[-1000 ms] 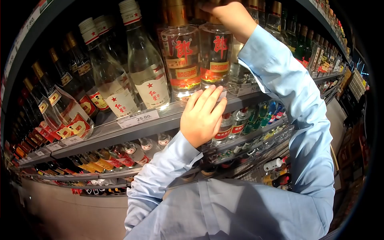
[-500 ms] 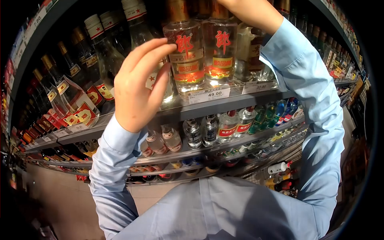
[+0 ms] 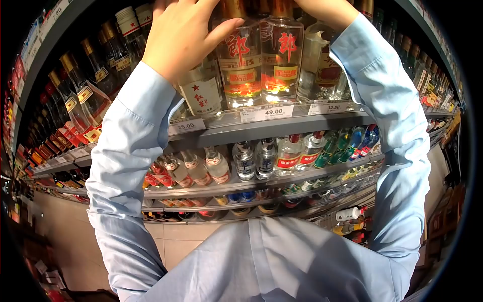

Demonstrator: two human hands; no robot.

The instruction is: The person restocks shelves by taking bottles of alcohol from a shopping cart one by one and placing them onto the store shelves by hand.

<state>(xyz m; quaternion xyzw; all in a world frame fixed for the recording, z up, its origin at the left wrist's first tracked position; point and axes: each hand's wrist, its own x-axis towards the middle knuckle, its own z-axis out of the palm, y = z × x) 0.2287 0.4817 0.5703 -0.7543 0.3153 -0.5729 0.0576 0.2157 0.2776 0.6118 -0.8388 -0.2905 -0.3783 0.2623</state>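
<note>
The left hand [image 3: 183, 38] has risen since half a second ago, when it was in front of a clear glass bottle with a white, red-starred label [image 3: 202, 93]; that label now shows below its wrist, along with the white 25.00 price tag [image 3: 186, 126]. Its thumb and fingers are spread apart, the thumb crossing in front of the shoulder of a clear glass bottle with red lettering and a gold cap [image 3: 240, 63]; whether they touch, I cannot tell. The right hand [image 3: 329, 10] stays high beside the cap of a matching clear gold-capped bottle [image 3: 283, 60]; its fingers are hidden or out of view, so I cannot tell how its grip stands. Both gold-capped bottles remain upright on the shelf between the hands, close side by side. Right of them, below the right wrist, a clear bottle with a brown label [image 3: 327, 68] crowds that side. Beneath the hands, the grey metal shelf edge [image 3: 271, 130] runs just before the bottles' bases; in front of it, the space between the sleeves is open.
</note>
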